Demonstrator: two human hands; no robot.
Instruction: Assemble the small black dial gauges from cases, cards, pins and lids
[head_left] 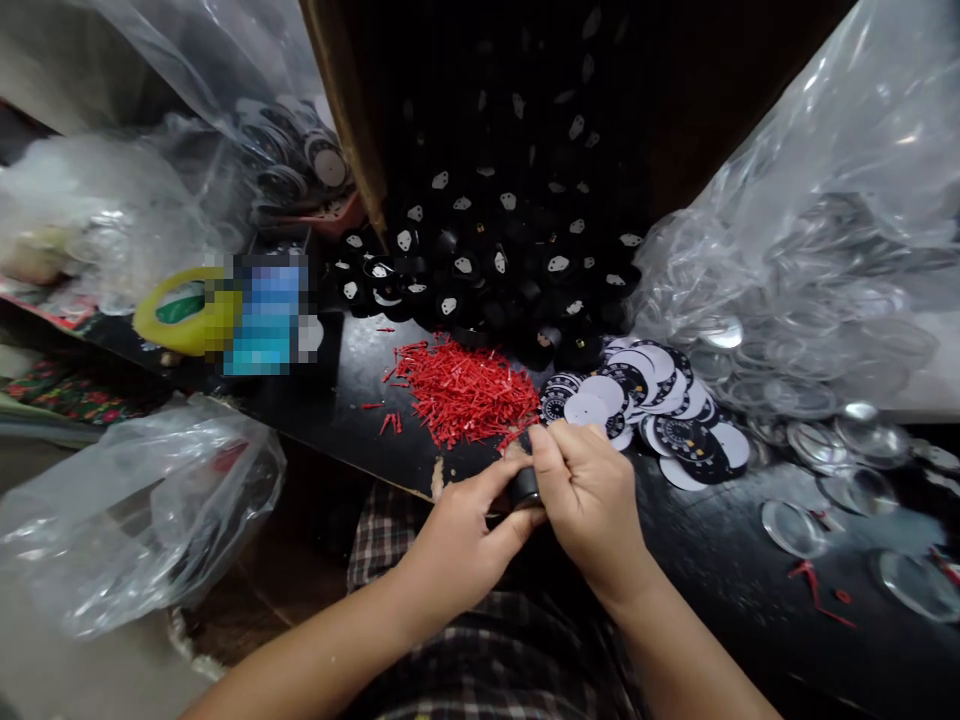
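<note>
At the near edge of the black worktable (720, 560), just above the person's lap, a small black round part (524, 487) sits pinched between both hands. Risk first, as a judgement: the part is small and gripped only at its sides, so a slip of either thumb could drop it into the lap or off the table edge; the loose red pins (465, 390) lie just at 12 o'clock, and a knuckle sweeping forward could scatter them. The left hand (457, 545) is mostly closed, thumb and forefinger curled onto the part's left side. The right hand (592, 500) is likewise closed down, fingers folded over the part's top and right; whether it also holds a pin cannot be told. At 1 o'clock, close by, lies a fan of printed dial discs (645, 405), black and white. Farther toward 12, a heap of black housings (480, 260) spills from a dark box. At 2 to 3 o'clock, a clear bag of lenses (810, 260); loose clear lenses (795, 525) rest on the table.
</note>
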